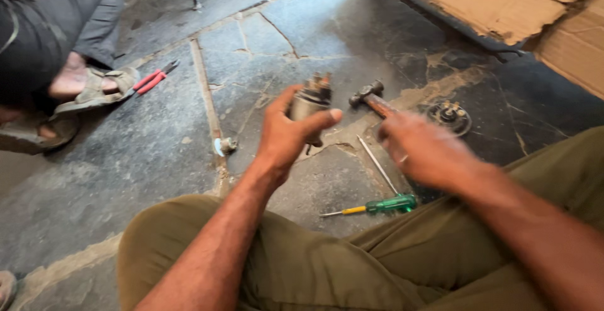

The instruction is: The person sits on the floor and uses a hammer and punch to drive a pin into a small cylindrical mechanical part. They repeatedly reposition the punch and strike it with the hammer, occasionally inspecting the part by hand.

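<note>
Gripping an upright metal cylinder [310, 104], terminals pointing up, the left hand [286, 136]; right hand [423, 148] grasps a hammer [371, 96].

The hammer [368, 94] lies on the stone floor [157, 153], pliers [155, 77] far left, screwdriver [377, 206] nearer.

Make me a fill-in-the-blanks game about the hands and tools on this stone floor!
1. The left hand holds a small grey ____ part.
2. The right hand grips a ____ by its wooden handle.
3. The screwdriver on the floor has a ____ handle.
4. The pliers near the sandalled foot have ____ handles.

Missing words: metal; hammer; green; red
</note>
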